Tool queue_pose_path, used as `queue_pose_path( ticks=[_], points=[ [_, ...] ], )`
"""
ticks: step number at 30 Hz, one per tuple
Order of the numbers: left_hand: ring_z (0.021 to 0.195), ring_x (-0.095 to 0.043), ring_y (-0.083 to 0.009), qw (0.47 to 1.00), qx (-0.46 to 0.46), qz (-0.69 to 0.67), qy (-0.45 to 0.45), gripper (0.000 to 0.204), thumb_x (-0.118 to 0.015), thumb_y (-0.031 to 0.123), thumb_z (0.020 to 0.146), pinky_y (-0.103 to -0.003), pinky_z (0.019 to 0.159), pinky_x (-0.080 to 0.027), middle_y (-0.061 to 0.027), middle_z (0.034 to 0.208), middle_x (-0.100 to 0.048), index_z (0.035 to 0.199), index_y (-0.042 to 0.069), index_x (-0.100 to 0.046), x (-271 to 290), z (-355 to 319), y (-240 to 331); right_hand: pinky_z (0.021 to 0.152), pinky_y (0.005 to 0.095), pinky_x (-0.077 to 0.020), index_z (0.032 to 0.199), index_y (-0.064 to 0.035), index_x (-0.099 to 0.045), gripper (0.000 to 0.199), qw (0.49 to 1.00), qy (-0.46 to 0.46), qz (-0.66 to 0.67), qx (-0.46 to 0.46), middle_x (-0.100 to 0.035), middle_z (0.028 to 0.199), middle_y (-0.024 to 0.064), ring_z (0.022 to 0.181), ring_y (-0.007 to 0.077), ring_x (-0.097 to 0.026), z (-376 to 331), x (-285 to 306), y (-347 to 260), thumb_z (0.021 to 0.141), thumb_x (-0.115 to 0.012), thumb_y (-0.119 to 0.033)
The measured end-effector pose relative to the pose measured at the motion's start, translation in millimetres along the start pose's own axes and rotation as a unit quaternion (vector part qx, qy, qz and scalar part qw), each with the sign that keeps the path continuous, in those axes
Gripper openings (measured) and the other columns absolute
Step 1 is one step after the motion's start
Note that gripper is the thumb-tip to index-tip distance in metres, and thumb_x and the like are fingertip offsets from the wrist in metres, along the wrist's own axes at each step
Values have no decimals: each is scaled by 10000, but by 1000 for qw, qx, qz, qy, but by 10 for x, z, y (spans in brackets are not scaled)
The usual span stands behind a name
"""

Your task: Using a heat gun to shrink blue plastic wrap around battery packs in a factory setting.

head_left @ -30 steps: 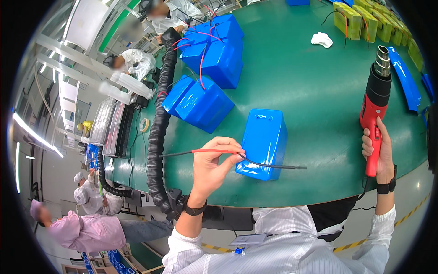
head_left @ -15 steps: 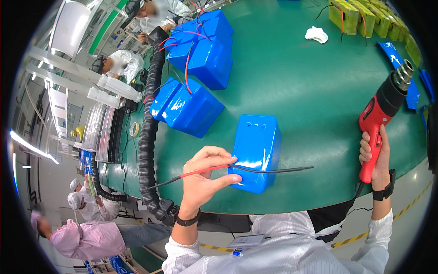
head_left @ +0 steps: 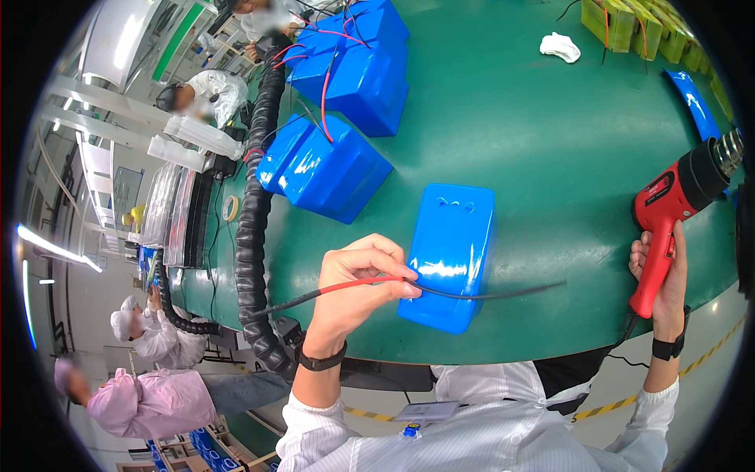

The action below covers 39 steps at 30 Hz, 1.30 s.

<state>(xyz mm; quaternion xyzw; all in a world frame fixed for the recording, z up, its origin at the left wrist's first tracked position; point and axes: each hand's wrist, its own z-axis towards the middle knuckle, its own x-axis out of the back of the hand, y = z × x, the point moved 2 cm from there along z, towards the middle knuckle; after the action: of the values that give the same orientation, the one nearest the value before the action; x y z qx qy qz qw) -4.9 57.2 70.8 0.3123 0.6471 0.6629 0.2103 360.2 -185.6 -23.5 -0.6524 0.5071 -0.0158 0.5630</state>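
A blue shrink-wrapped battery pack (head_left: 450, 228) lies on the green table in front of me. At its near left corner my left hand (head_left: 363, 282) pinches the pack's red and black wires (head_left: 503, 296) between thumb and fingers. The red wire points left and ends in a black sleeve; the black one stretches right across the pack. On the right, my right hand (head_left: 667, 263) grips the handle of a red and black heat gun (head_left: 668, 200). Its metal nozzle points up and to the right, away from the pack.
More blue packs (head_left: 338, 169) with wires stand at the far left, beside a black corrugated hose (head_left: 253, 259). Yellow-green packs (head_left: 621, 31), a white crumpled piece (head_left: 560, 47) and blue film (head_left: 694, 102) lie at the far right. Co-workers (head_left: 208, 98) are off to the left.
My right hand has moved the heat gun a little right and down. The left hand has shifted slightly right with the wires. My view has shifted a bit too.
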Motion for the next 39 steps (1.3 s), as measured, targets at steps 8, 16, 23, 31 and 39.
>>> queue_pose_path(
  ticks=[8,16,23,31,39],
  points=[
    [803,-620,-147,997,-48,51,-36,193,-831,-77,686,-279,704,-537,-95,904,-647,854,-17,-759,88,5,-66,879,309,-536,1178,47,-618,619,997,-35,-49,52,-679,1033,146,931,216,-668,-158,149,-138,1037,-465,-536],
    [959,-615,-175,988,-151,20,-22,311,-843,-42,687,-295,817,-531,-118,1134,-613,986,-17,-764,26,-19,-225,1094,379,-330,1260,49,-562,446,880,193,-204,382,-548,1300,143,1256,223,-490,-813,-75,7,1049,-451,-327],
    [1214,-580,-247,990,-134,-44,28,512,-799,-65,746,-360,1008,-523,-145,1300,-562,1239,-52,-663,-24,-176,-243,983,388,-449,1320,34,-520,516,900,-100,-331,265,-512,1323,194,1198,292,-515,-970,-1163,775,886,-679,-196],
    [1107,-641,-244,990,-129,5,50,324,-774,-105,755,-359,965,-546,-150,1186,-644,1071,-44,-740,51,-186,-235,1175,501,-306,1545,101,-215,993,823,-255,-406,305,-227,1577,370,1465,506,-278,-839,-1798,1051,844,-773,-327],
    [1002,-654,-230,967,-243,71,37,172,-785,-88,760,-354,874,-552,-143,1115,-661,920,-33,-750,-49,-94,-255,1153,487,-350,1525,165,-116,1182,803,-217,-425,358,-181,1552,433,1455,533,-275,-859,-1953,1153,778,-855,-376]
  ],
)
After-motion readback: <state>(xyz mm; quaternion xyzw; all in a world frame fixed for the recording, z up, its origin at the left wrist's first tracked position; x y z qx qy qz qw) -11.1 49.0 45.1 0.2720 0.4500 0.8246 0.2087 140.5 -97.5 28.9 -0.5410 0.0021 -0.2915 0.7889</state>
